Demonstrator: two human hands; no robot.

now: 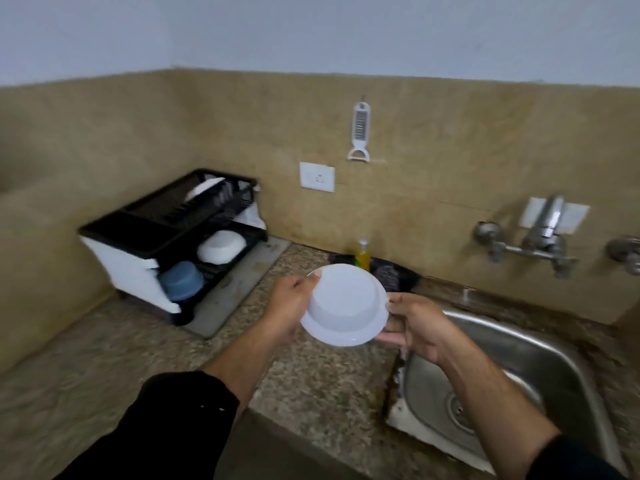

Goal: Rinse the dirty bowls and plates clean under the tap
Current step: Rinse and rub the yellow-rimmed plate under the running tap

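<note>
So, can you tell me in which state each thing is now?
Held bowl, upside down, gripped at its rim by left hand and right hand, not under the tap.
Tap, no water seen running.
Sink, no dishes seen inside.
Rack white bowl, upside down, lower tier.
Blue bowl, upside down, lower tier.
Plate, leaning on edge, upper tier.
Soap bottle, upright.
</note>
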